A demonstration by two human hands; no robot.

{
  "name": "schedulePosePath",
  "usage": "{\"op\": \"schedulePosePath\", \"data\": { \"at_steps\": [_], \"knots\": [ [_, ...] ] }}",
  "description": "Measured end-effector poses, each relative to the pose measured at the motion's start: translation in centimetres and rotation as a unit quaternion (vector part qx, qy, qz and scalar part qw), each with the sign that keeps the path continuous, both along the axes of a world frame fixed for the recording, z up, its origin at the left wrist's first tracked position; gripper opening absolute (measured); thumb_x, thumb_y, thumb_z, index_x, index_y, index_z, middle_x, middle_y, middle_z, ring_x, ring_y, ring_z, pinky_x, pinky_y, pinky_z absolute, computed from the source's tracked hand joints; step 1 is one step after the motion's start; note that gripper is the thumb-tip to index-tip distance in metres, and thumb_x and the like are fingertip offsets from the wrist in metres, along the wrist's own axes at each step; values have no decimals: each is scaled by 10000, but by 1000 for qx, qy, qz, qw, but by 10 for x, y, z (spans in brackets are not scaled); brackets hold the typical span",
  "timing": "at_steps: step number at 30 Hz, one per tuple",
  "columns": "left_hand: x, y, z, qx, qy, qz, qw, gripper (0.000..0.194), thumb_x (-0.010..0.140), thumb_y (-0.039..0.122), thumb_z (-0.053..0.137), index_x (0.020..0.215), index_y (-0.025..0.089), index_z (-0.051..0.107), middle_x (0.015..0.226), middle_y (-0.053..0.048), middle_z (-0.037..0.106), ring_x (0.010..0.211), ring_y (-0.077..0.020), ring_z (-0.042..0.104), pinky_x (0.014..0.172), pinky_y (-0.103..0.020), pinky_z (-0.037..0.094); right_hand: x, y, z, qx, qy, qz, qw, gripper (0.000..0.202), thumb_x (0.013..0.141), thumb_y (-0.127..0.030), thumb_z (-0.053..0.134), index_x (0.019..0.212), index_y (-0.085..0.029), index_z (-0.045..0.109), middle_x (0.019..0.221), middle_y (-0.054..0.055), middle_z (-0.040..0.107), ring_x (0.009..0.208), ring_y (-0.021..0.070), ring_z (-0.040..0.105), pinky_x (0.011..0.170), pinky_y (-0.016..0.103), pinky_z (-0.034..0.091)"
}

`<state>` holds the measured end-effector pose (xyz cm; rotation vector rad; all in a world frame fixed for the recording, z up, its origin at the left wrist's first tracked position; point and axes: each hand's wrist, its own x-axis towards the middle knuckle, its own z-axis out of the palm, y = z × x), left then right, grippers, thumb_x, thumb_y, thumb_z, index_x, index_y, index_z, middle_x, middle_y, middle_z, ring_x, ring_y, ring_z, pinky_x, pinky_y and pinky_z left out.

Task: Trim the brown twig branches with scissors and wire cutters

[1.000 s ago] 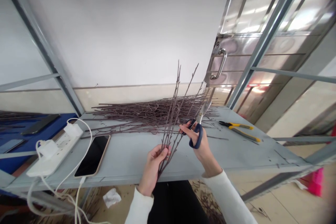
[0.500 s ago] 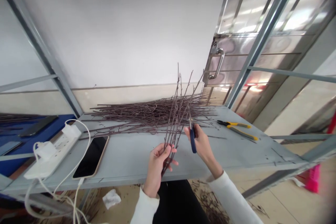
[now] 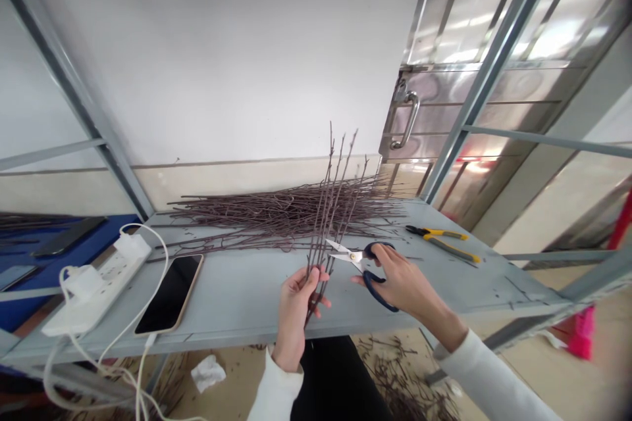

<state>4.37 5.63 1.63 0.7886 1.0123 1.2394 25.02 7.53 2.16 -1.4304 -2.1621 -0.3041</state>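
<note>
My left hand (image 3: 297, 302) is closed around the lower ends of several thin brown twigs (image 3: 323, 210), which stand up and fan out slightly. In my right hand (image 3: 402, 276) is a pair of scissors (image 3: 353, 256) with dark blue handles. Its blades are parted and point left at the twigs, just above my left fingers; whether they touch a twig I cannot tell. Behind both hands a long pile of similar twigs (image 3: 247, 214) lies across the grey tabletop (image 3: 237, 296).
Yellow-and-grey pliers (image 3: 447, 240) lie on the right of the table. At the left are a phone (image 3: 170, 293) and a white power strip (image 3: 99, 293) with cables. Metal posts (image 3: 494, 72) frame the table. Cut twig bits (image 3: 399, 375) litter the floor.
My right hand has moved right and turned, so the scissors swung from upright to pointing left, with blades now apart. A slanting twig at the bunch's right no longer shows there.
</note>
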Motion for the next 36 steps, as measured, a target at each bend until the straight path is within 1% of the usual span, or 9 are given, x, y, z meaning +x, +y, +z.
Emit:
{"op": "schedulePosePath", "data": {
  "at_steps": [7, 15, 18, 21, 24, 28, 30, 32, 36],
  "knots": [
    [2, -2, 5, 5, 7, -7, 1000, 456, 620, 506, 754, 854, 118, 705, 839, -98, 724, 398, -78, 575, 318, -151, 327, 5, 3, 12, 78, -73, 8, 994, 285, 883, -470, 471, 864, -187, 499, 742, 53, 627, 686, 208, 619, 557, 276, 391],
    [2, -5, 7, 4, -1, -1, 1000, 425, 636, 489, 745, 835, 116, 696, 813, -90, 720, 385, -70, 555, 315, -152, 314, 7, 3, 7, 165, -60, 10, 984, 342, 881, -498, 494, 779, -180, 565, 589, 7, 623, 562, 158, 621, 533, 253, 366],
    [2, -5, 7, 7, -8, -4, 1000, 406, 643, 477, 743, 830, 122, 684, 788, -75, 715, 374, -68, 551, 307, -150, 304, 6, 2, 2, 170, -20, 24, 985, 327, 887, -459, 493, 723, -186, 571, 546, -7, 617, 485, 122, 584, 492, 238, 343],
    [0, -5, 7, 12, -15, -3, 1000, 395, 645, 470, 746, 823, 126, 667, 756, -54, 702, 369, -66, 550, 301, -145, 303, 4, 0, 1, 108, 111, -12, 988, 388, 827, -523, 551, 613, -200, 525, 453, -33, 557, 382, 87, 471, 431, 219, 313],
    [-2, -4, 6, 13, -14, -2, 1000, 403, 639, 478, 751, 813, 128, 654, 749, -44, 692, 371, -66, 555, 298, -138, 302, 4, 0, 11, 22, 339, -62, 938, 438, 742, -581, 625, 574, -201, 487, 426, -37, 521, 374, 88, 432, 415, 216, 333],
    [-7, -4, 6, 11, -4, -7, 1000, 437, 627, 495, 759, 835, 125, 654, 786, -55, 691, 393, -78, 582, 304, -138, 322, 10, 5, 31, 3, 605, -32, 796, 457, 806, -624, 524, 647, -197, 489, 480, -24, 532, 418, 111, 470, 445, 245, 402],
    [-8, -5, 6, 12, -2, -10, 1000, 439, 631, 497, 759, 840, 123, 660, 806, -57, 688, 426, -90, 610, 326, -139, 353, 17, 8, 35, 6, 661, -26, 750, 488, 822, -662, 459, 664, -200, 479, 485, -31, 510, 427, 113, 469, 454, 255, 417],
    [-9, -7, 6, 15, -4, -6, 1000, 441, 630, 496, 763, 846, 124, 666, 817, -55, 682, 468, -109, 640, 353, -145, 390, 25, 10, 32, -5, 677, -30, 735, 509, 812, -689, 441, 683, -200, 488, 491, -33, 503, 442, 116, 478, 468, 263, 432],
    [-11, -11, 6, 17, -5, 11, 1000, 452, 621, 493, 774, 874, 132, 672, 865, -58, 677, 556, -159, 688, 398, -162, 441, 44, 6, 8, -56, 653, -33, 755, 513, 759, -709, 503, 684, -202, 495, 507, -33, 508, 474, 120, 495, 520, 277, 472]
  ]
}}
